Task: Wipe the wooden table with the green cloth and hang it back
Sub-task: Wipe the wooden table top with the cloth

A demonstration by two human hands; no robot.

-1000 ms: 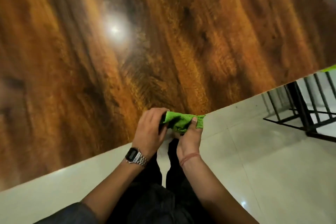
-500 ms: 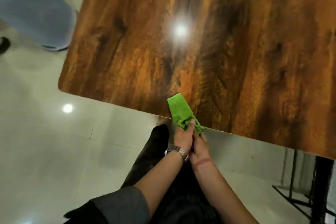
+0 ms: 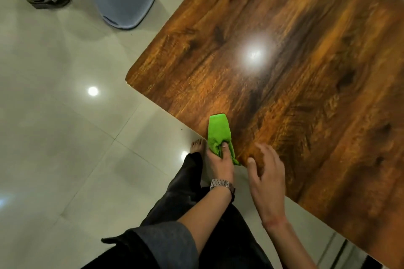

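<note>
Underfoot, pale glossy floor tiles [image 3: 65,137] surround the shiny wooden table [image 3: 306,72].

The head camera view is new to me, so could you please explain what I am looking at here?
No machine here: a person wears a wide-angle camera on the head, looking forward and down, so you see their own arms. The left hand, with a wristwatch, grips a folded green cloth lying on the near edge of the wooden table. The right hand hovers open beside it, holding nothing. Nothing else shows on the tabletop, only a lamp's reflection. On the tiled floor beyond stand another person's legs.
</note>
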